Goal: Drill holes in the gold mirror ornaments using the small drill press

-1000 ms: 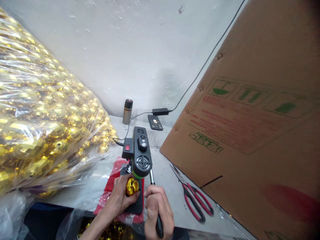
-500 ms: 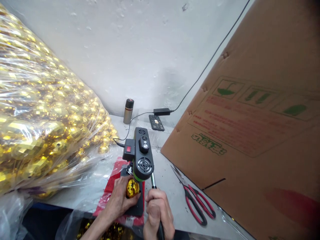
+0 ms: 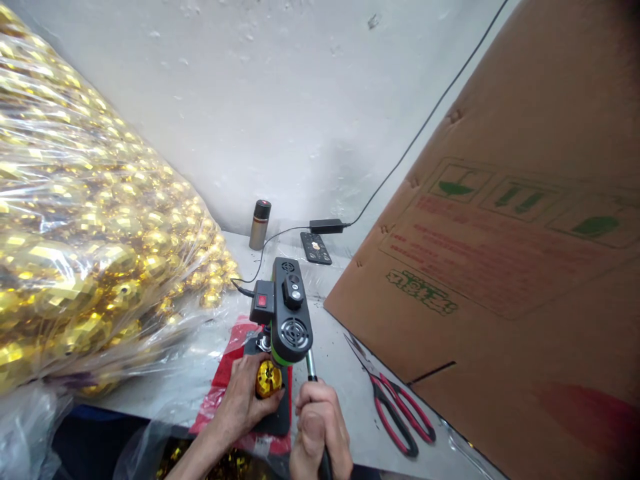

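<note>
A small black bench drill press (image 3: pixel 291 313) with a red switch stands on the table. My left hand (image 3: pixel 245 393) grips a gold faceted ball (image 3: pixel 269 380) below the drill head, over the black base (image 3: pixel 277 421). A small dark hole or slit shows on the ball's upper side. The drill bit is hidden under the head. My right hand (image 3: pixel 320 427) is wrapped round the black-gripped lever (image 3: pixel 311 365) at the machine's right side. Red plastic sheeting (image 3: pixel 225 373) lies beneath the base.
A clear bag of gold balls (image 3: pixel 100 233) leans at the left. Red-and-black scissors (image 3: pixel 395 407) lie right of the drill, beside a large cardboard box (image 3: pixel 490 253). Behind are a bottle (image 3: pixel 260 225), a phone (image 3: pixel 316 248) and a power adapter (image 3: pixel 327 226) with its cable.
The whole view has shifted slightly. The gold ball has turned a little in my left hand, and its dark mark sits differently. My right hand stays on the lever.
</note>
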Demonstrator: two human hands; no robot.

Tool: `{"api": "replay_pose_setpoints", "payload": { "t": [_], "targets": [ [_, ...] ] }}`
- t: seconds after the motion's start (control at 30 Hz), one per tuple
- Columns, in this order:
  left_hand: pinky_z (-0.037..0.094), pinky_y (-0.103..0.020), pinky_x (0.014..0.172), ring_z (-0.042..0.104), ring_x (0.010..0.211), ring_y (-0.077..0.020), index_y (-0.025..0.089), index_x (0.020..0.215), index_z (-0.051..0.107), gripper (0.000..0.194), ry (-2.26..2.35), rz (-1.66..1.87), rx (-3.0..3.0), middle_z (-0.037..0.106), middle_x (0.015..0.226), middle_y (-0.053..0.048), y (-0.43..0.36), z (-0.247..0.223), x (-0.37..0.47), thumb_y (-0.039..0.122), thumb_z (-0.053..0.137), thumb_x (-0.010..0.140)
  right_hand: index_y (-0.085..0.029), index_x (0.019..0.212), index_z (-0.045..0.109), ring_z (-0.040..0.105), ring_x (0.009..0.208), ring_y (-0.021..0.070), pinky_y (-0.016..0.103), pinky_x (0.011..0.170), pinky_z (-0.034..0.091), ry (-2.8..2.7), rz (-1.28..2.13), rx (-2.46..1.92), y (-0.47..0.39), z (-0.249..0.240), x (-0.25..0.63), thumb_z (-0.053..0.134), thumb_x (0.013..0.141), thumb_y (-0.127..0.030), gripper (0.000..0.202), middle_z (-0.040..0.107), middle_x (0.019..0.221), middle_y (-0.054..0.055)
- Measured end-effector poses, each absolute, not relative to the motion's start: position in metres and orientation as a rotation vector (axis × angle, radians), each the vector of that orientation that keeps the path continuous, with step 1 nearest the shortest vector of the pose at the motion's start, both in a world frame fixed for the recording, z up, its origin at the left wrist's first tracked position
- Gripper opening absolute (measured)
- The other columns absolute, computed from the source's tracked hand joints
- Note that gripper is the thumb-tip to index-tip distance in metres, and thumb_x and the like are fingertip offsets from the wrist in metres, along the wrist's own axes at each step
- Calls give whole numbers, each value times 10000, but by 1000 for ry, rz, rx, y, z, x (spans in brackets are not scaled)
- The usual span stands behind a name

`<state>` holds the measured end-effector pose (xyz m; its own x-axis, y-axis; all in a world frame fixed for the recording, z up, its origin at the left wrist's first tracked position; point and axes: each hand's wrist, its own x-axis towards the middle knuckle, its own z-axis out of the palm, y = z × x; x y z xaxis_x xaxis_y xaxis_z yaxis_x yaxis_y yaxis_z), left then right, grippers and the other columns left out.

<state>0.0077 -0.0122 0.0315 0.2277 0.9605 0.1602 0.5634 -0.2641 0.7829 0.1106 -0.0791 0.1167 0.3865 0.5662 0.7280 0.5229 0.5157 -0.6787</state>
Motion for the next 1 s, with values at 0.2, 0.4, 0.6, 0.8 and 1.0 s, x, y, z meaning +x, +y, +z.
{"api": "replay_pose_setpoints", "payload": {
  "t": [0.2,0.4,0.6,0.8,1.0],
  "targets": [
    [546,-453,883,685,945,-324,219,1076,705,367,1396,905,1915,742,982,-77,-13,30,8,358,816,755,-238,770,502,533,640,114,294,820,476,-1292,-62,-1017,-71,113,115,384,1067,-157,330,568,734,-48],
    [541,-466,897,678,958,-325,212,1096,701,395,1382,902,1917,741,1013,-86,-12,27,8,373,821,755,-228,750,508,504,605,115,269,648,445,-1284,-124,-939,-62,106,118,393,1050,-148,331,522,713,-37],
    [542,-451,890,682,943,-313,231,1088,709,363,1382,941,1941,745,1001,-72,-11,25,9,355,797,758,-233,762,511,528,600,117,270,649,465,-1309,-113,-949,-64,99,118,376,1045,-126,331,547,707,-35],
    [549,-453,879,680,955,-330,197,1086,717,401,1392,896,1902,741,1014,-107,-10,27,9,366,802,733,-247,764,494,576,577,130,345,845,536,-1314,-233,-987,-60,75,120,355,1062,-154,341,579,701,-44],
    [548,-485,906,675,981,-342,194,1091,723,408,1382,912,1876,738,1028,-112,-9,26,9,364,798,728,-247,785,547,628,591,126,316,761,542,-1469,-297,-915,-58,78,130,415,1080,-245,323,646,711,-43]
  ]
}}
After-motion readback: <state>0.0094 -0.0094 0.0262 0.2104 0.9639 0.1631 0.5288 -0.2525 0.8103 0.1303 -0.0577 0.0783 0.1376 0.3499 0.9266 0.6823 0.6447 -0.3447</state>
